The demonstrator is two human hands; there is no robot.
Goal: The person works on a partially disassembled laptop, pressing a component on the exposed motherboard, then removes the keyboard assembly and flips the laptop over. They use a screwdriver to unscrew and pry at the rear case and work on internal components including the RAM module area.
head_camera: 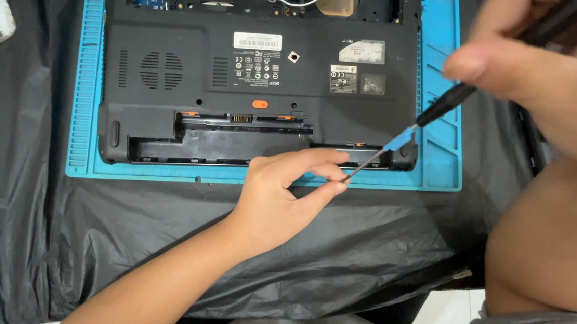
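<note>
Right hand is gripping the black screwdriver up high, fingers wrapped around its handle. Left hand is pinching the metal tip between thumb and forefinger, just at the front edge of the upturned black laptop, lying on the blue mat.

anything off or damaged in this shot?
No damage shows. The laptop lies underside up on the blue mat, battery bay empty and top covers off, boards exposed. Left hand pinches the screwdriver tip.
</note>
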